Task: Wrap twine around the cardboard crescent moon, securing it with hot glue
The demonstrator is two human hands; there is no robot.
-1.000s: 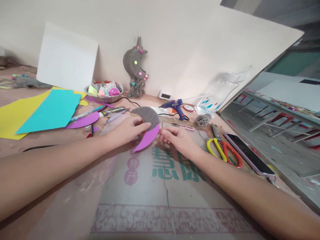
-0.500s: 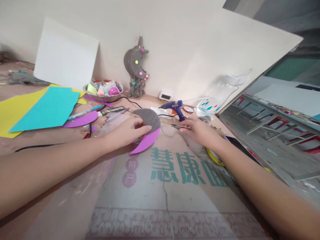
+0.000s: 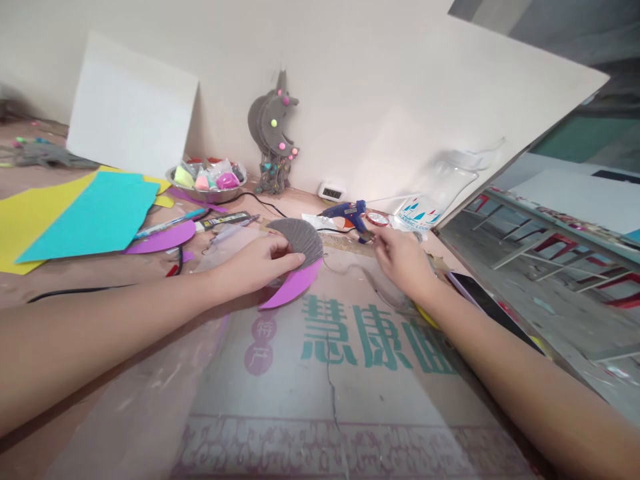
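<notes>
My left hand [image 3: 255, 263] is closed on a purple foam crescent [image 3: 295, 285], pinning it to the printed sack mat [image 3: 350, 373]. Grey yarn [image 3: 301, 239] wraps the crescent's upper half. My right hand [image 3: 404, 261] is stretched out to the right, apart from the crescent. Its fingertips are pinched together just below the handle of the blue glue gun [image 3: 347, 213]. What they pinch, if anything, is too small to make out.
A finished grey moon ornament [image 3: 275, 130] and a white board [image 3: 130, 113] lean on the wall. A metal bowl [image 3: 200, 197] of pom-poms, teal [image 3: 95, 213] and yellow [image 3: 20, 230] sheets and pens lie left. A phone [image 3: 483, 300] lies right.
My right hand left the crescent's tip, passed right over the small tools and now reaches back toward the glue gun, covering the scissors. My left hand has stayed on the crescent.
</notes>
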